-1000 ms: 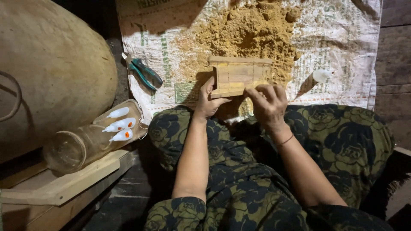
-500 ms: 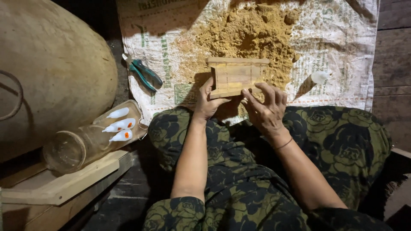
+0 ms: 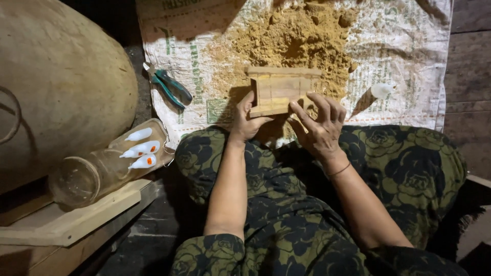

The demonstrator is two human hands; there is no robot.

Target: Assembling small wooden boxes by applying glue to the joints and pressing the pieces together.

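A small wooden box-like piece (image 3: 280,89) made of glued slats sits above my lap, in front of a heap of yellow sawdust (image 3: 296,43). My left hand (image 3: 246,121) grips its lower left corner, thumb up along the side. My right hand (image 3: 320,125) touches its lower right edge with the fingertips, fingers spread and palm away from the wood. My legs in dark flowered cloth (image 3: 399,168) fill the lower frame.
A printed woven sack (image 3: 409,61) lies under the sawdust. Green-handled pliers (image 3: 169,87) and a small white cap-like object (image 3: 382,90) rest on it. A clear jar (image 3: 110,166) holding small white glue tubes lies on a wooden board (image 3: 76,220). A big rounded sack (image 3: 56,87) stands left.
My right hand has opened and slid from over the front of the wooden piece to its lower right edge. The left hand keeps its hold.
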